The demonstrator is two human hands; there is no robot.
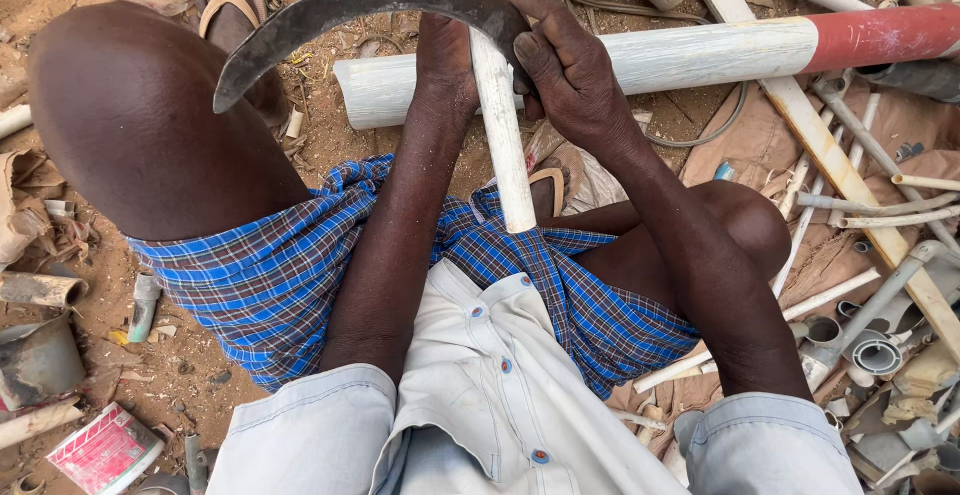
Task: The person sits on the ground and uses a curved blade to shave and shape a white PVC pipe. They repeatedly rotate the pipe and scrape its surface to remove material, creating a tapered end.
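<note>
A: White plastic pipe (500,125), thin and straight, is running from between the person's knees up toward the top edge of the view. It is crossing over a much thicker white pipe with a red end (720,50) that is lying on the sandy ground (180,375).

B: Which hand is holding it?

A: The left hand (445,50) is wrapping around the thin pipe near its far end, fingers closed tight on it. The right hand (560,65) is closing around the handle end of a dark curved sickle blade (350,10), which is arching leftward above the left knee and is meeting the pipe just beside the left hand.

B: How is the pipe likely handling?

A: It is looking light, stiff and smooth, so probably slippery when dusty. It may crack or splinter under the blade. Gripping it close to the cutting point, as the left hand is doing, seems steadiest, though it is keeping fingers near the edge.

B: And around them?

A: The person is sitting in a blue checked cloth (280,275) and pale shirt (480,395). Loose pipe offcuts and fittings (870,335) are lying at the right edge, with scraps and a sandal (232,5) at the left.
</note>
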